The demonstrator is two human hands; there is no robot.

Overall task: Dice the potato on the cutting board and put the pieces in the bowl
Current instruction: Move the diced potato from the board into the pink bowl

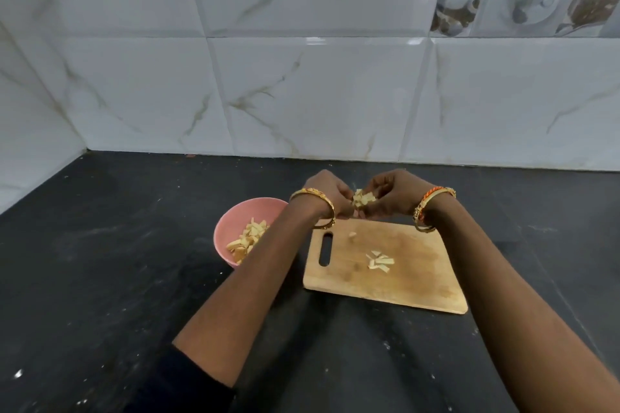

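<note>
Left hand and right hand together cup potato pieces above the cutting board's far edge; pink bowl just left.

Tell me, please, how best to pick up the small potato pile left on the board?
Pinch the pile from above, fingers closing from both sides. The pieces lie flat and loose mid-board, with bare wood around, so likely gather them first.

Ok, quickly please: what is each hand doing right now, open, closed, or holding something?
Left hand: closed around the potato pieces, held together with the other hand.
Right hand: closed around the same potato pieces, above the cutting board.
</note>
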